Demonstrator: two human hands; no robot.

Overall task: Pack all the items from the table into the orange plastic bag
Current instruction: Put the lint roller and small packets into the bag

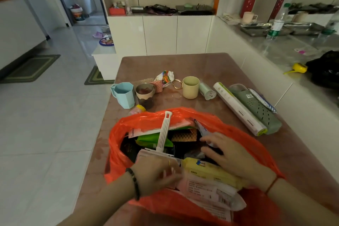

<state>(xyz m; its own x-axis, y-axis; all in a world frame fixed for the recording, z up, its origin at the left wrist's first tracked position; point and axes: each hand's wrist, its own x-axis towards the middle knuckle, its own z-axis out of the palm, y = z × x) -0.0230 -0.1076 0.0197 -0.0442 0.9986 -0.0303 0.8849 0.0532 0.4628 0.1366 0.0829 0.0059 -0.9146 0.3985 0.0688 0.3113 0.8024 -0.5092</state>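
Crinkled plastic, thin and glossy: the orange plastic bag (238, 134) gapes on the near end of the polished brown table (211, 64), stuffed with soft packets and a ribbed white handle (164, 132). The left hand (156, 176) pinches a pale packet at the bag's mouth; the right hand (231, 154) lies flat and unclenched on the contents. Behind stand a faceted blue cup (124, 94), a smooth cream mug (190, 87) and a long white roll (238, 108).

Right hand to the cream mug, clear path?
Probably yes. The right hand is inside the orange bag and seems empty; only bare table lies between the bag and the cream mug.
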